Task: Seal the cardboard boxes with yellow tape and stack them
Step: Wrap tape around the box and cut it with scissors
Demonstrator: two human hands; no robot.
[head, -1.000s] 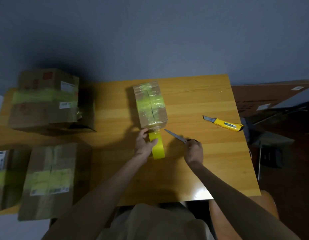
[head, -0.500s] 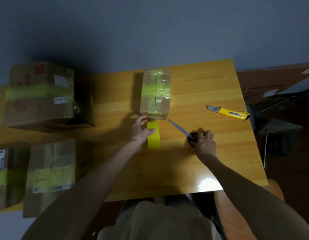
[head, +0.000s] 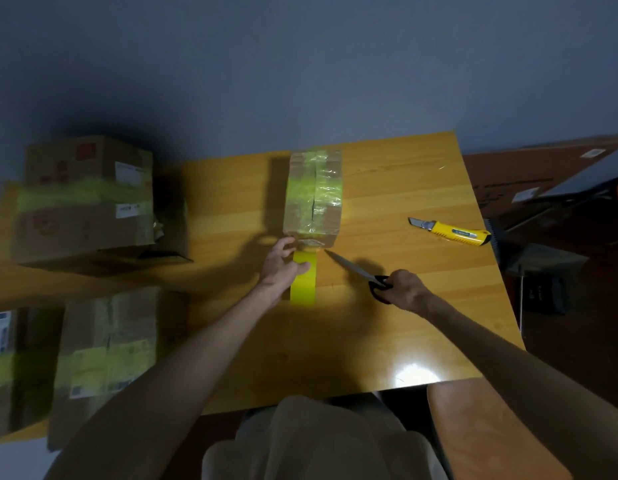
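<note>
Both hands are out over the wooden table (head: 387,323). His left hand (head: 278,268) grips a roll of yellow tape (head: 303,282), thumb across the front, fingers curled round the far side; a strip runs from the roll up to the near end of a small cardboard box (head: 314,199). That box lies lengthwise mid-table, already banded in yellow and clear tape. The right hand (head: 406,289) is closed through the black handles of a pair of scissors (head: 356,270), whose blades point up-left with the tip just beside the tape at the box's near edge; whether the blades are parted I cannot tell.

A yellow utility knife (head: 451,232) lies to the right, well apart from the box. At the left, a large taped box (head: 86,199) sits on the far corner, with two more taped boxes (head: 106,362) nearer, at the table's left edge.
</note>
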